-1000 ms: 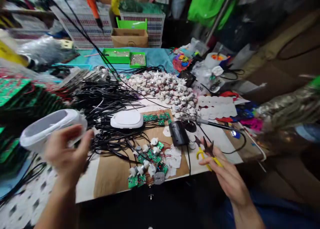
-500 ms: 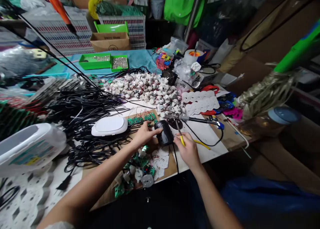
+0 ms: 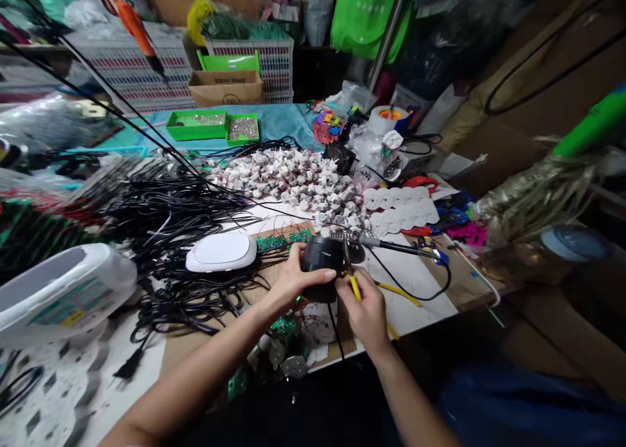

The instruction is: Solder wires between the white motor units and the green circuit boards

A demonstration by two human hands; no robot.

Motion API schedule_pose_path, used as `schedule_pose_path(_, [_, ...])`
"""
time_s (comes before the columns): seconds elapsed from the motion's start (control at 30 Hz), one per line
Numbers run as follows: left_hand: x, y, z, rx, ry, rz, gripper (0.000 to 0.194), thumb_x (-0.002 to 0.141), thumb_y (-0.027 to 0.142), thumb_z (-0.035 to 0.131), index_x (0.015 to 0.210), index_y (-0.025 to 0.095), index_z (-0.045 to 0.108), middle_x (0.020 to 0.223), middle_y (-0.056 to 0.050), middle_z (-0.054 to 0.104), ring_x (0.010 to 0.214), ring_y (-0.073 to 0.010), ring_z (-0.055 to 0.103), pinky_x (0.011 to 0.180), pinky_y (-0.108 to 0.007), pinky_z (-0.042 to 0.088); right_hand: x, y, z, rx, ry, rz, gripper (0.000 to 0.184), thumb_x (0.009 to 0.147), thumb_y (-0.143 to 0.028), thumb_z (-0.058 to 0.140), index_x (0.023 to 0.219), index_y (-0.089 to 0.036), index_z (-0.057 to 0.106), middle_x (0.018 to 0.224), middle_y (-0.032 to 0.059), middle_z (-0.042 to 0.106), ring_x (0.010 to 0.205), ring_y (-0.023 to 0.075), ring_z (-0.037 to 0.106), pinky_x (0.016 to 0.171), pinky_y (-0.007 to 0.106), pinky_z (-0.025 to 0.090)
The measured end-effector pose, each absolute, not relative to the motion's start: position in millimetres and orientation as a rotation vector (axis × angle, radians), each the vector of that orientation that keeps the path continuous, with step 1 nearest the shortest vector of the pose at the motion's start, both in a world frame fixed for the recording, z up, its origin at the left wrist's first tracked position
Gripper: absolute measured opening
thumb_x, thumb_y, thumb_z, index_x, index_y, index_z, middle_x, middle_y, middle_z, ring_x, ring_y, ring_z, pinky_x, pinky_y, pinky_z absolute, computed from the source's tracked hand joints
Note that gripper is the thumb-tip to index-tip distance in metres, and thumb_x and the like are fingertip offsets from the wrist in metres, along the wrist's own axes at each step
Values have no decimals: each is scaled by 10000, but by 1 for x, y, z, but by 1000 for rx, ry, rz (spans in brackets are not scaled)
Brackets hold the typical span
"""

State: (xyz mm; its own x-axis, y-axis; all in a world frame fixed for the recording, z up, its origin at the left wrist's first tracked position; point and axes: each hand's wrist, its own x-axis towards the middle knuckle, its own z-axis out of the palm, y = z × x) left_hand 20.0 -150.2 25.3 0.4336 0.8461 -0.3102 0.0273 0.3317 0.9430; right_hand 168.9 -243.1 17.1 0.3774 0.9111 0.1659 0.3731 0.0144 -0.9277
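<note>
My left hand (image 3: 306, 274) is wrapped round a black, rounded plastic device (image 3: 323, 258), thumb across its front. A black cord (image 3: 335, 330) hangs from the device's underside. In my right hand (image 3: 364, 307) is a slim yellow-handled tool (image 3: 355, 287) with a metal tip pointing up beside the device's right side; its exact kind is not clear. Just beyond lies a soldering iron (image 3: 391, 245) with its front end at a wire coil. Another yellow-handled tool (image 3: 398, 294) rests on the table, partly behind my right hand.
White motor-like parts (image 3: 293, 180) are heaped behind my hands. Black cables (image 3: 180, 206) and a white oval casing (image 3: 221, 251) lie to the left. Green circuit boards (image 3: 283, 238) sit behind my left hand. An orange electric screwdriver (image 3: 134, 30) hangs at the upper left.
The black device has been turned so more of its front shows, and my left thumb lies further across it. My right hand and the tool have come nearer to it. The view has shifted slightly.
</note>
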Motion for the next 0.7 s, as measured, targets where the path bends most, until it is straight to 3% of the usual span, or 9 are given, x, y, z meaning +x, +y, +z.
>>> schedule_pose_path(0.17, [6, -165, 43, 1440, 1066, 767, 1047, 548, 406, 894, 1462, 197, 427, 1235, -88, 655, 1108, -291, 643, 992, -424, 517, 181, -263, 19, -1346, -930, 1187, 420, 921, -580, 636, 751, -200, 577, 720, -9, 520, 714, 162, 489, 676, 277, 399])
schedule_pose_path(0.33, [-7, -169, 34, 1886, 1059, 897, 1032, 583, 311, 858, 1502, 214, 399, 1362, -108, 611, 1213, -318, 628, 1055, -434, 502, 194, -302, 41, -989, -638, 1833, 462, 928, -576, 645, 725, -164, 592, 886, 93, 656, 830, 218, 651, 777, 344, 499])
schedule_pose_path(0.43, [-6, -166, 25, 2072, 944, 934, 999, 602, 285, 834, 1500, 209, 402, 1390, -117, 597, 1244, -321, 619, 1060, -427, 510, 199, -320, 54, -979, -588, 1932, 475, 944, -568, 634, 725, -148, 588, 910, 124, 687, 835, 232, 694, 757, 339, 518])
schedule_pose_path(0.7, [6, -163, 10, 2383, 664, 1085, 1004, 671, 313, 790, 1553, 238, 316, 1311, -125, 620, 1188, -320, 646, 995, -467, 554, 202, -336, 66, -1118, -556, 1935, 536, 899, -624, 675, 707, -129, 597, 837, 104, 684, 716, 176, 685, 669, 276, 515])
